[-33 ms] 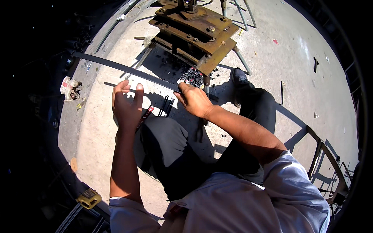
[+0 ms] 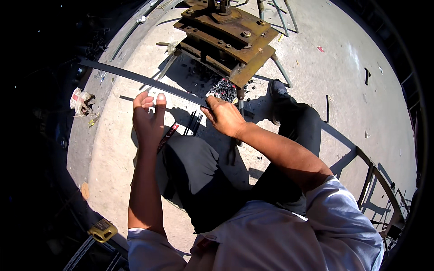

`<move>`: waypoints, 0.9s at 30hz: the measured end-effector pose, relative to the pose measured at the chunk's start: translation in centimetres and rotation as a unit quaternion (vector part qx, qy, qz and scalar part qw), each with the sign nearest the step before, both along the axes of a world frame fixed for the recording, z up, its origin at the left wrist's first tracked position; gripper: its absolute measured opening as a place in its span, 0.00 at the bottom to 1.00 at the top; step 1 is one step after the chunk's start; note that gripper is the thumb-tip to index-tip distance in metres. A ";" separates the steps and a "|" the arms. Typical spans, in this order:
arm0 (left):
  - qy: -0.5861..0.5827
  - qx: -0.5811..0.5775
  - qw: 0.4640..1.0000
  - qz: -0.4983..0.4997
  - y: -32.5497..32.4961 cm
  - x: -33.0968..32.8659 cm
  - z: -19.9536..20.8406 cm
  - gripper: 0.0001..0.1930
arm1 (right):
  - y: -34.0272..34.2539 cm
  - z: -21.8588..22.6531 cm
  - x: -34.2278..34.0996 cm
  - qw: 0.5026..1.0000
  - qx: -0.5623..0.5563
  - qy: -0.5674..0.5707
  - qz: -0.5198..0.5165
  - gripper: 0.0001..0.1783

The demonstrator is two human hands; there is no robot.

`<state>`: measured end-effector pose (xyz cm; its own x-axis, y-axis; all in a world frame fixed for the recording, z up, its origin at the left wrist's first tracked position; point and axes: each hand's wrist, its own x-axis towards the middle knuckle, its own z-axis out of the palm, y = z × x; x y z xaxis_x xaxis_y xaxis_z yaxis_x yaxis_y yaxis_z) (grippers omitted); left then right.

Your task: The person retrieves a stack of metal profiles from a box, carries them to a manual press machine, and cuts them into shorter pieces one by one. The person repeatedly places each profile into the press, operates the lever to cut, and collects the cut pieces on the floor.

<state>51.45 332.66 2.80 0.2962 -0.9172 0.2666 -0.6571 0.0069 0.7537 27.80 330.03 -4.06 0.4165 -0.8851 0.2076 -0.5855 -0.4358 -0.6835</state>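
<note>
My right hand (image 2: 226, 118) grips the near end of a long, flat dark strip (image 2: 140, 79), thumb beneath and fingers over it. From there the strip slants up and away to the far left. Just below the strip's middle, my left hand (image 2: 148, 119) is raised with its thumb apart from the curled fingers, holding nothing. Beyond the right hand stands a rusty, bolted steel plate machine (image 2: 253, 55) on metal legs. Small black and red scraps (image 2: 222, 89) lie heaped under it.
Several short dark bars (image 2: 193, 123) and a red strip with white marks (image 2: 169, 134) lie by my left knee. A torn bag (image 2: 81, 103) and a yellow jug (image 2: 103, 230) are at the left. At the right is a curved metal frame (image 2: 384, 180).
Almost nothing differs. My left hand and the strip appear shifted very slightly, and the grip of my right hand is the same.
</note>
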 end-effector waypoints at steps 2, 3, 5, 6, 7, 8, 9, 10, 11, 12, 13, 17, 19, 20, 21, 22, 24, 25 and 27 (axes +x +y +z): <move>0.221 0.048 0.972 -0.055 -1.7 0.0 -0.2 0.20 | 0.1 -0.4 1.3 0.999 -0.021 -0.030 0.018 0.16; 0.276 -0.001 0.959 -0.070 -2.2 -1.2 -0.4 0.17 | 0.3 -0.7 1.9 0.999 -0.005 -0.037 0.026 0.16; 0.308 0.014 0.949 -0.058 -3.1 -1.1 -1.2 0.15 | 0.9 -1.2 3.1 0.997 0.023 -0.068 0.037 0.16; 0.323 0.023 0.945 -0.051 -3.4 -0.9 -1.8 0.14 | 0.9 -1.3 3.5 0.995 0.071 -0.039 0.055 0.20; 0.282 0.026 0.958 -0.050 -3.6 -0.5 -2.3 0.14 | 1.1 -1.7 3.9 0.996 0.045 -0.043 0.063 0.24; 0.235 0.029 0.970 -0.055 -3.6 0.2 -3.4 0.15 | 1.3 -2.5 4.2 0.996 0.020 -0.046 0.067 0.28; 0.186 0.031 0.980 -0.057 -3.4 1.1 -4.2 0.15 | 1.0 -2.5 4.5 0.996 0.031 -0.045 0.069 0.35; 0.137 0.033 0.988 -0.060 -3.1 2.2 -4.9 0.16 | 0.7 -2.5 4.7 0.994 0.059 -0.073 0.059 0.35; 0.074 0.077 0.992 -0.061 -2.3 2.9 -5.0 0.19 | 0.3 -2.1 4.8 0.990 0.088 -0.099 0.047 0.35; 0.004 0.090 0.994 -0.062 -1.3 3.2 -5.2 0.19 | -0.2 -1.9 4.8 0.985 0.115 -0.125 0.034 0.35; -0.067 0.102 0.990 -0.064 -0.2 3.5 -5.6 0.19 | -0.9 -2.0 4.9 0.981 0.126 -0.147 0.021 0.37; -0.160 0.231 0.955 -0.090 4.1 6.3 -10.7 0.22 | -2.7 -2.6 5.5 0.933 0.249 -0.255 -0.041 0.42; -0.136 0.265 0.948 -0.110 5.3 7.0 -12.3 0.23 | -3.7 -4.0 5.4 0.917 0.295 -0.266 -0.044 0.44; -0.099 0.290 0.946 -0.108 6.0 7.3 -12.7 0.23 | -3.6 -4.3 5.6 0.899 0.324 -0.290 -0.045 0.44; -0.064 0.311 0.942 -0.111 6.0 7.2 -12.9 0.24 | -4.1 -5.4 5.9 0.889 0.314 -0.328 -0.067 0.40; -0.065 0.288 0.948 -0.118 6.0 7.0 -13.1 0.23 | -4.6 -6.4 5.6 0.879 0.323 -0.343 -0.068 0.38; -0.069 0.244 0.960 -0.117 6.7 7.0 -13.0 0.22 | -4.8 -6.4 6.2 0.858 0.348 -0.374 -0.060 0.34; -0.067 0.247 0.960 -0.114 6.8 6.9 -13.0 0.22 | -4.8 -6.4 6.5 0.843 0.354 -0.398 -0.074 0.29; -0.064 0.250 0.960 -0.112 6.1 6.3 -11.7 0.21 | -5.3 -6.0 6.9 0.834 0.361 -0.408 -0.087 0.28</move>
